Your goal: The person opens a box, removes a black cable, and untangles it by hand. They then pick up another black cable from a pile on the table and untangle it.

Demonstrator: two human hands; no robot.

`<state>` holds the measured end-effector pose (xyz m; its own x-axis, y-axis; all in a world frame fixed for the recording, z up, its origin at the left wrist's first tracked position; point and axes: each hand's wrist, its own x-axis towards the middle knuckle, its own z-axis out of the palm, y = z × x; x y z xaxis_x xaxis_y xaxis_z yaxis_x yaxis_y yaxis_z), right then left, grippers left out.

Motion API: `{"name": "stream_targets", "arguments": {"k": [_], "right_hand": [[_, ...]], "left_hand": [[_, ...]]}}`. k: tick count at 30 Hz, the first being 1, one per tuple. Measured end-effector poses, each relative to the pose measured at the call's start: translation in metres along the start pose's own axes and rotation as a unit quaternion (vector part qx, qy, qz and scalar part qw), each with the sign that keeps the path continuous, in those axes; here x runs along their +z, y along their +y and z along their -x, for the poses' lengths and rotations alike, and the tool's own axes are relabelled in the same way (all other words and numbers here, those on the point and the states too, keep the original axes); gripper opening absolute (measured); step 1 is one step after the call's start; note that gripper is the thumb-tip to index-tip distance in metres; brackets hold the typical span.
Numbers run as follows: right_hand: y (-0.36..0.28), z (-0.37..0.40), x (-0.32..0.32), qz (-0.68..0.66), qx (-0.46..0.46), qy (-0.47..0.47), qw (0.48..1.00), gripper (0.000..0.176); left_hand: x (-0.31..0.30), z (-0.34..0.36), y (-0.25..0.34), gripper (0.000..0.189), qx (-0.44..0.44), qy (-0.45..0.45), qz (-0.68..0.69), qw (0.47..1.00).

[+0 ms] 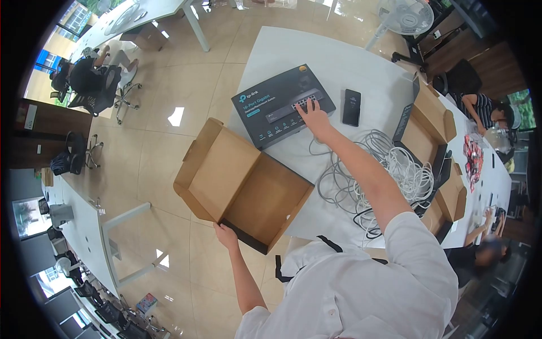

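Observation:
An open cardboard box (265, 198), brown inside with its lid folded back, juts past the table's near left edge. My left hand (227, 235) grips its near corner beside the lid hinge, the fingertips partly hidden. The inside of the box looks bare apart from a small white spot. Farther along lies a closed black TP-Link 16-port gigabit switch box (282, 104). On its printed top rests my right hand (313, 117), fingers spread, holding nothing. A black smartphone (351, 107) lies to the right of that box.
A tangle of white and grey cables (395, 169) spreads across the white table (282, 48), under my right forearm. More open cardboard boxes (426, 116) stand at the right edge. Other people (480, 110) sit at neighbouring tables. A white fan (406, 16) stands beyond.

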<state>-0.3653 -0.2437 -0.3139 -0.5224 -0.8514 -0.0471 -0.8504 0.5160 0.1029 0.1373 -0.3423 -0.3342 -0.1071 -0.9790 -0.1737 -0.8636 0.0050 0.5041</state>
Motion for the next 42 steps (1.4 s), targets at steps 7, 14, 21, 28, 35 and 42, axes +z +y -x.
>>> {"name": "stream_targets", "arguments": {"k": [7, 14, 21, 28, 35, 42], "right_hand": [[0.023, -0.015, -0.036, -0.023, 0.005, -0.072, 0.997, 0.079], [0.050, -0.032, -0.082, -0.012, 0.043, -0.203, 0.978, 0.072], [0.073, -0.027, -0.134, -0.049, -0.002, -0.221, 0.974, 0.050], [0.083, -0.027, -0.154, -0.082, -0.028, -0.185, 0.979, 0.043], [0.093, -0.040, -0.147, -0.122, -0.037, -0.217, 0.968, 0.048], [0.078, -0.004, -0.123, -0.108, -0.006, -0.090, 0.990, 0.051]], "left_hand": [[0.007, -0.017, 0.005, 0.037, 0.043, -0.029, 0.014, 0.999], [0.013, -0.024, 0.013, 0.035, 0.066, -0.054, 0.036, 0.996], [0.004, -0.031, 0.019, 0.036, 0.088, -0.117, -0.022, 0.989], [-0.036, -0.007, 0.161, 0.049, 0.217, 0.113, -0.098, 0.965], [0.064, 0.021, 0.342, 0.063, -0.052, -0.427, 0.607, 0.668], [0.119, 0.027, 0.385, 0.038, -0.212, -0.402, 0.709, 0.540]]}}
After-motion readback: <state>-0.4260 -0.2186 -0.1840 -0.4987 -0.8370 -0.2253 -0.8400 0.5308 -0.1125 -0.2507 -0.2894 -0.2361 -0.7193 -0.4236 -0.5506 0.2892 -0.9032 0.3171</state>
